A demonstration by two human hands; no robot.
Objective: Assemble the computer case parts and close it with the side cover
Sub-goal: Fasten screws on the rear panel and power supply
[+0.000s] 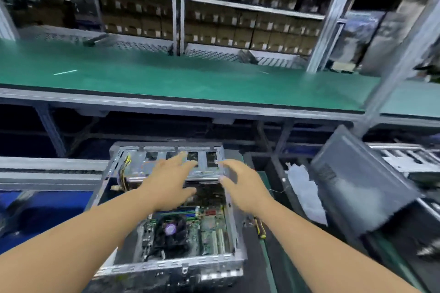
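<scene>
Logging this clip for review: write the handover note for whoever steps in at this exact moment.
Left hand: fingers spread, over the metal drive cage, holding nothing; contact unclear through blur.
Right hand: open, at the cage's right end, holding nothing.
Computer case: lies open on the bench, motherboard and CPU fan exposed; the cage sits across its far end.
Side cover: grey panel leaning to the right, off the case.
Done: board and fan are in.
Left: confirm the cage is seated, then fit the cover.

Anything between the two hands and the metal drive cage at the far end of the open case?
Nothing visible. Left hand and right hand, fingers spread, reach over the silver metal drive cage; contact unclear from blur.
</scene>
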